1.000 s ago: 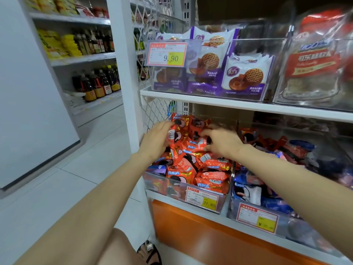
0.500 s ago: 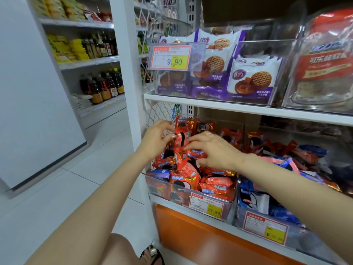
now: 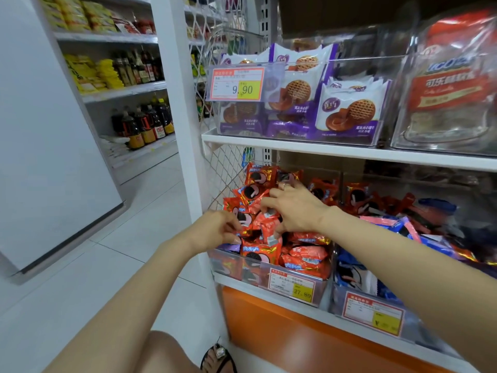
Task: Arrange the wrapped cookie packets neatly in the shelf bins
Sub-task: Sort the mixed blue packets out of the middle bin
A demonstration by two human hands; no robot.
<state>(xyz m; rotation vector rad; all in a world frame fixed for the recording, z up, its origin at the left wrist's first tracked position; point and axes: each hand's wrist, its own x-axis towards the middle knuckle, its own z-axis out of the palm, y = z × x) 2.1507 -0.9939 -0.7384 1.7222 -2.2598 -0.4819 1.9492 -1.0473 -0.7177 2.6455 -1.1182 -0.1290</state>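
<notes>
Several red wrapped cookie packets (image 3: 306, 258) lie heaped in a clear plastic bin (image 3: 231, 265) on the lower shelf, with a yellow 27.80 price tag on its front. My left hand (image 3: 217, 230) is at the bin's front left corner, fingers curled on a red packet (image 3: 243, 220). My right hand (image 3: 293, 205) lies on top of the heap, fingers spread and bent over the packets; its thumb and fingers pinch a packet (image 3: 269, 224). A few packets stand upright at the back of the bin (image 3: 259, 176).
A second clear bin (image 3: 376, 316) with blue and pink packets sits to the right. The upper shelf (image 3: 322, 149) holds a bin of purple-and-white cookie packs (image 3: 347, 111) and a red bagged snack (image 3: 451, 90). A white post (image 3: 177, 103) stands left; a tiled aisle lies beyond.
My left hand has dropped from the heap's upper left to the bin's front left corner. My right hand has shifted left over the heap's middle. The view has tilted down slightly.
</notes>
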